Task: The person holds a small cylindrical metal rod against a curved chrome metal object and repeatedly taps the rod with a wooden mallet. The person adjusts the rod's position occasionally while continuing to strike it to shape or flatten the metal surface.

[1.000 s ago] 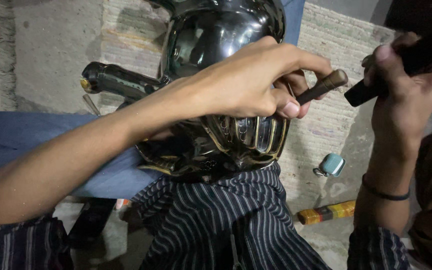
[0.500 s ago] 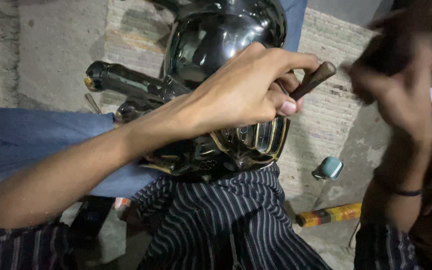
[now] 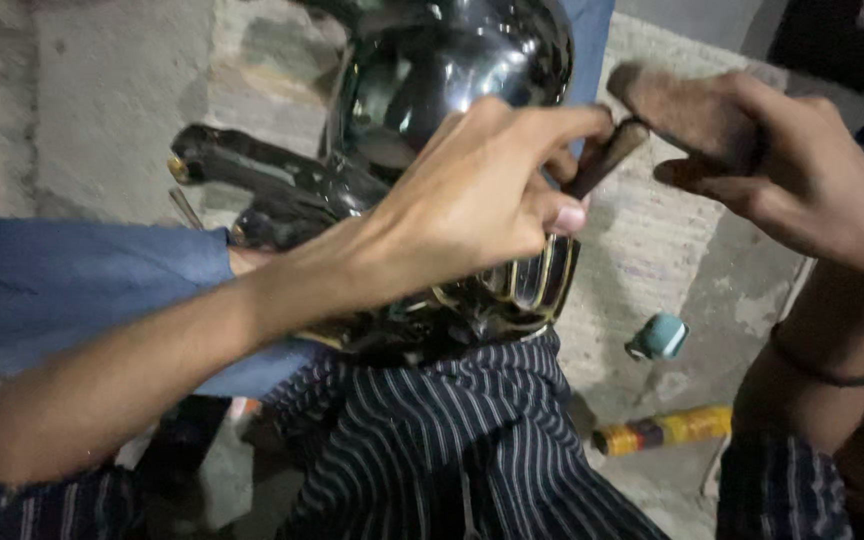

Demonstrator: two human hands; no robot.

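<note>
While my left hand [image 3: 472, 210] pinches the short brown wooden handle [image 3: 607, 160] between thumb and fingers, my right hand [image 3: 782, 170] comes in from the side, closed around a worn brown block [image 3: 687, 105] whose end sits just beside the handle's tip. I cannot see the working end of the tool; my own knuckles hide it. Both meet right in front of the black motorcycle headlamp shell [image 3: 452, 70], which sits against my lap over the striped cloth [image 3: 452, 440].

To do this well, I judge that I need the handle held steady and square to the shell, my grip firm but clear of the tip, and the block meeting it straight on, since a glancing contact could skid onto the glossy surface and mark it.

That shell is a rounded dome, polished like a mirror. Below it the ribbed front piece [image 3: 532, 290] has raised bars edged with thin gold lines, hard and slick. A black handlebar grip [image 3: 242, 165] juts left, duller and rubbery. The block looks rough and fuzzy, the handle smooth and cylindrical. On the gritty concrete floor [image 3: 72, 110] lie 2 loose things: a small teal cap [image 3: 660, 336] and an orange-yellow tube [image 3: 664, 430], well apart from my hands.
</note>
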